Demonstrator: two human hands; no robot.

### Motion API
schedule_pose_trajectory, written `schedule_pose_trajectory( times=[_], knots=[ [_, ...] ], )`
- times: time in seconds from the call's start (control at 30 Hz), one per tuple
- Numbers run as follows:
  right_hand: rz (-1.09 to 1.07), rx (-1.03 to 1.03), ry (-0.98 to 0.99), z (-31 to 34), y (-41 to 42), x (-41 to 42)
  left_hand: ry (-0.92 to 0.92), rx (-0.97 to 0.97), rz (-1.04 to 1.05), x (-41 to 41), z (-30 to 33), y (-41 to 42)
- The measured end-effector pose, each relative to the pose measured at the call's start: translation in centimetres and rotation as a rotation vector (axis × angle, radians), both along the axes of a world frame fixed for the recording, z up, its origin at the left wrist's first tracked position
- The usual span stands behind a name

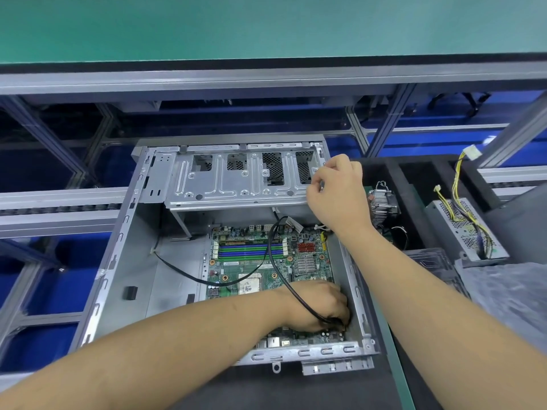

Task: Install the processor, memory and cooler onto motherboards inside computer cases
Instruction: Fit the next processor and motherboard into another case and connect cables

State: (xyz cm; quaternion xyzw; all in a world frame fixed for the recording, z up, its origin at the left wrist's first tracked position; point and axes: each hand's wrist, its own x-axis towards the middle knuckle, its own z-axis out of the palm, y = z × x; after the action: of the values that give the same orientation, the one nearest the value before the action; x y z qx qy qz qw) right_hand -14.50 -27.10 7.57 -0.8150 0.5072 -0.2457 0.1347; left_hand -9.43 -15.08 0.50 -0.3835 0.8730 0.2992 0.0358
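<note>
While the right hand (336, 189) grips the raised silver drive cage (236, 176) at upper centre, probably to keep it clear, the left hand (318, 306) pinches a black cable (275, 255) end at the green motherboard (266, 261)'s lower right, inside the grey metal case (124, 261).

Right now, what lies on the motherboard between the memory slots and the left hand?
Head view: the processor socket sits there, and a black cable crosses the board toward the left hand from the memory slots.
</note>
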Motion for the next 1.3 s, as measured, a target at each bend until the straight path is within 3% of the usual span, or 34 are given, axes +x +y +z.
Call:
schedule_pose_trajectory(
  times=[0.33,0.87,1.3],
  knots=[
    [0.000,-0.002,0.015,-0.02,-0.02,-0.01,-0.063,0.026,0.006,-0.28,0.63,-0.16],
    [-0.003,-0.013,0.014,-0.06,-0.05,-0.01,0.019,-0.039,-0.018,-0.08,0.81,0.18],
    [-0.012,-0.006,0.017,-0.02,-0.05,0.01,0.005,0.016,0.008,-0.06,0.93,0.20]
  ],
)
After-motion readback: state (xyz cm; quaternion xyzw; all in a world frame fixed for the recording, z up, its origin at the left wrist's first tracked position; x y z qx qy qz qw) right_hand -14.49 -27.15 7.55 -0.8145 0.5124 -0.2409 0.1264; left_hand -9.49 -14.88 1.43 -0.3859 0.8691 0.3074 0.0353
